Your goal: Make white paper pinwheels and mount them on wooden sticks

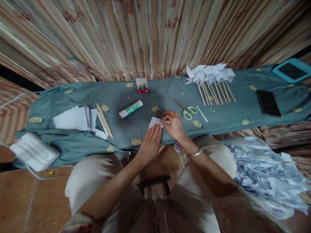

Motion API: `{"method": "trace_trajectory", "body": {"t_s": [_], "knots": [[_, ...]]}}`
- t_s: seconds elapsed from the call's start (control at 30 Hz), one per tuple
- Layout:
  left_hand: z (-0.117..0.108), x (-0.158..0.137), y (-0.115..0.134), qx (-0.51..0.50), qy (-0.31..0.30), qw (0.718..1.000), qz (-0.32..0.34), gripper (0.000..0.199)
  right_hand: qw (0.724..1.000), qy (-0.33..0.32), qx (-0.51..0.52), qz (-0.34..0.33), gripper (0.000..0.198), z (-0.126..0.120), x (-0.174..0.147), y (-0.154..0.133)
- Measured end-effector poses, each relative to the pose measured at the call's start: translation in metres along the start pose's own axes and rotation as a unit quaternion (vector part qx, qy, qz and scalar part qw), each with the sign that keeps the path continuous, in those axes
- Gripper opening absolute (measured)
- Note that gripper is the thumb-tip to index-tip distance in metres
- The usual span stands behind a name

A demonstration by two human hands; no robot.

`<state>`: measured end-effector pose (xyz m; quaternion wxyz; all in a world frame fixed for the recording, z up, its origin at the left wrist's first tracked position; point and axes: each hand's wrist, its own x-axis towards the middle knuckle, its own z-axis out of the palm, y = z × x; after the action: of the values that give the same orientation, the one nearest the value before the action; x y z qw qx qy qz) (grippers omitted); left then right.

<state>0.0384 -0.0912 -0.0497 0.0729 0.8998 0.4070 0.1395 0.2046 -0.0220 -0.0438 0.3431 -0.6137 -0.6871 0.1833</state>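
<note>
A small piece of white paper [154,121] lies on the cloth-covered table between my hands. My left hand [151,141] presses flat on its near part with the fingers stretched out. At the paper's right edge, my right hand [173,124] has its fingers bent and thumb drawn in, pinching the paper; part of the sheet is hidden under the fingers. Green-handled scissors [187,110] lie just right of my right hand, beside a thin white paper strip [202,114]. A glue stick [131,108] rests to the upper left of the paper.
Paper pinwheels [210,74] on sticks lie at the back right. A red box of pins [142,87] stands at the back. Left are paper sheets [71,118], wooden sticks [104,120] and a white power strip [35,152]. A phone [268,103] lies right; a paper heap [269,174] sits below.
</note>
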Motion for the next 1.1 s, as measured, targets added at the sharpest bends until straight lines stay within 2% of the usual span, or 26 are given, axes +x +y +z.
{"method": "trace_trajectory", "body": {"t_s": [0.3,0.57,0.9,1.1], "knots": [[-0.002,0.000,0.000,-0.004,-0.002,1.000,-0.009,0.069,1.000,0.002,-0.007,0.001,0.007,0.000,-0.001,-0.002],[-0.003,0.001,0.001,0.000,-0.014,1.000,-0.015,0.067,1.000,0.006,-0.021,-0.023,0.007,-0.001,-0.005,-0.002],[-0.001,0.002,0.001,0.012,-0.005,1.000,-0.011,0.066,0.999,-0.003,-0.042,-0.027,0.043,-0.001,-0.023,-0.003],[-0.006,-0.003,-0.003,0.020,-0.014,1.000,-0.011,0.062,0.997,0.016,-0.067,-0.024,0.045,-0.009,-0.028,0.009]]}}
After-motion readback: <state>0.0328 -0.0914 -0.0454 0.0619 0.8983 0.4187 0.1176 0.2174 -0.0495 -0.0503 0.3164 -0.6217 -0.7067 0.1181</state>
